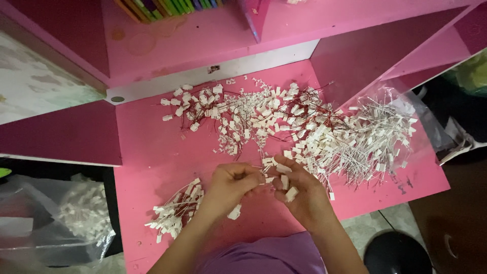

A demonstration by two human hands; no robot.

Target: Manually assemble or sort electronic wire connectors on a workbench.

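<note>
Pinching small white plastic connector pieces (285,183) over the pink desk (152,162), left hand (231,185) and right hand (299,195) close fingers on them mid-sort, a finished wired bundle (175,210) lying left.

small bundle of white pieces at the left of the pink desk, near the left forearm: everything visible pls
The small bundle is a loose heap of little white plastic-looking tabs on thin wires, some reddish, fanned roughly diagonally. It lies flat on the pink desk near its front edge, apart from the big pile further back. The left hand works just right of it; whether the forearm touches it cannot be told.
</note>
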